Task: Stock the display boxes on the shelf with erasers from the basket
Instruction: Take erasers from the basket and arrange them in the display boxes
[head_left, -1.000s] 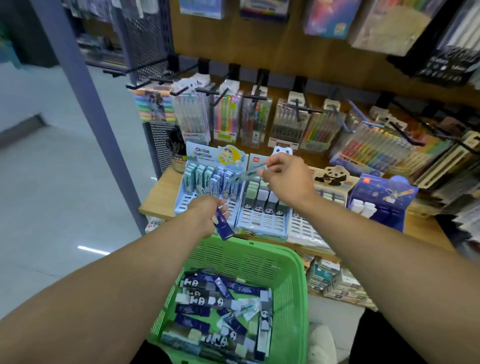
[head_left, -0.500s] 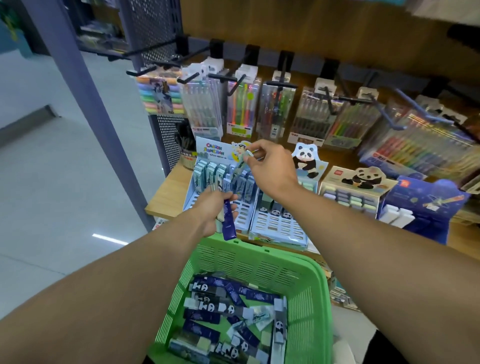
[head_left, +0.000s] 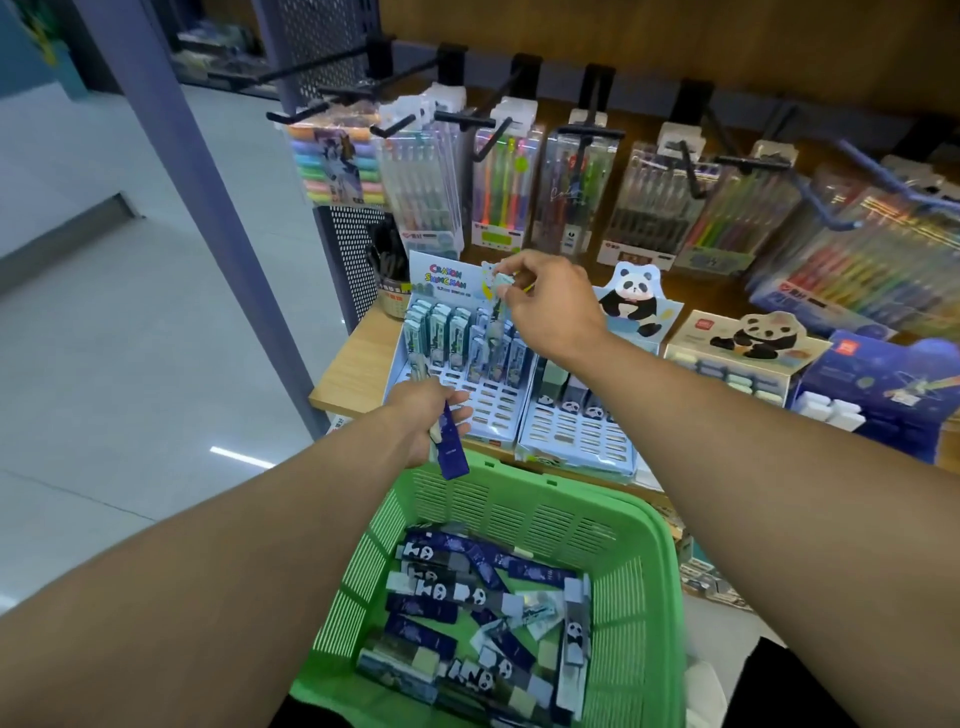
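Fingers (head_left: 511, 280) of the right hand (head_left: 550, 306) are pinched on a pale eraser (head_left: 500, 291), held upright just above the back rows of the leftmost display box (head_left: 462, 364), in the upper middle of the frame. Fingers of the left hand (head_left: 426, 426) are curled round a dark blue eraser (head_left: 451, 447), whose lower end hangs over the far rim of the green basket (head_left: 644, 571). That hand is seen at the front edge of the same display box. The back rows of this box are filled with standing erasers, while its front slots are bare. To its right, a second display box (head_left: 576, 431) with a panda header is seen, only its back row filled. Both boxes are set on the wooden shelf (head_left: 348, 374). At the bottom of the frame, loose erasers (head_left: 467, 613) in dark blue and panda sleeves are heaped in the basket. Pen packs (head_left: 504, 187) are hung on hooks above the shelf.
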